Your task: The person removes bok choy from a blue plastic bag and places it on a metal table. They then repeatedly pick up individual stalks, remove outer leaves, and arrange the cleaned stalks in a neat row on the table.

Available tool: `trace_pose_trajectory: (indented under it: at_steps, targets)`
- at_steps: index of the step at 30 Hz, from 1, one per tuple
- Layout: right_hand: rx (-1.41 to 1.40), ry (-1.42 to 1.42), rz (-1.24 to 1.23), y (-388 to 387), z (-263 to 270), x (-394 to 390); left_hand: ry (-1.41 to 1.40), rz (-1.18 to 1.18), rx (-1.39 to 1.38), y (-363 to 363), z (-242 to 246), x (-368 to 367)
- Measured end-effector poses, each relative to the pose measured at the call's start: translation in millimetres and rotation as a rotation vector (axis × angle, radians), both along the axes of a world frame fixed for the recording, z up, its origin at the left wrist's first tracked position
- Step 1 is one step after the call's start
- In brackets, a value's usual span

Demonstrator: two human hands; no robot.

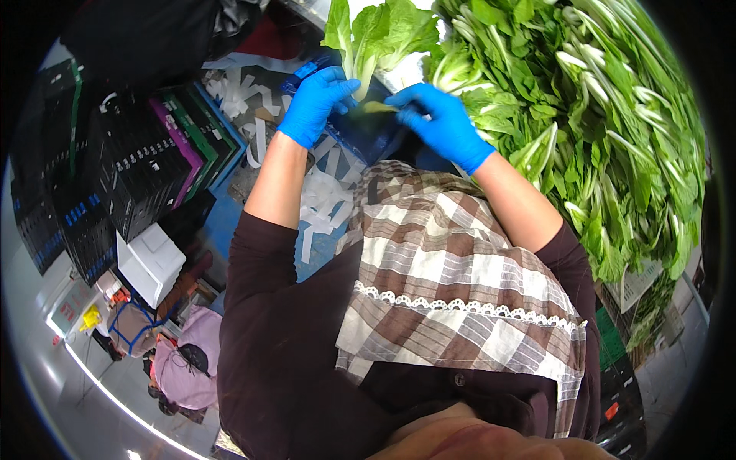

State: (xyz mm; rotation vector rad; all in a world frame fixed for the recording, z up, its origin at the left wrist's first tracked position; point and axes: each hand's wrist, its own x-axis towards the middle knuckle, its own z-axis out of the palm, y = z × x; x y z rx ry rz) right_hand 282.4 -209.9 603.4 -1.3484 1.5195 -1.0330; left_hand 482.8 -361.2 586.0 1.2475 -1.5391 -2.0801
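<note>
My left hand [319, 103], in a blue glove, grips a small head of leafy greens [368, 34] by its pale base, leaves pointing up and away from me. To its right my right hand [440, 121], gloved in blue too, pinches a blurred yellowish leaf [379, 107] between its fingertips. That leaf lies just below the base of the greens; whether it is still attached cannot be told. Under both hands is a dark blue plastic bag or liner [359, 138], partly hidden. A large heap of leafy greens [604, 115] rises close by my right forearm.
Stacked black crates [138, 155], with purple and green ones among them, stand at the left. A white box [150, 264] is near them. White paper strips [328, 195] litter the blue floor. Another person in pink [187, 362] is at lower left; someone in dark clothing [138, 40] is at upper left.
</note>
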Motion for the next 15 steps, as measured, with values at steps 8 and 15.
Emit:
trace_pose_trajectory:
  at_steps: [8, 15]
  targets:
    - [0.272, -0.181, -0.043, -42.4, -32.5, 35.8, 0.123, 0.241, 0.132, 31.1, -7.6, 12.3]
    - [0.248, -0.244, -0.122, -32.6, -42.5, 32.1, 0.118, 0.349, 0.155, 56.8, -16.5, 1.6]
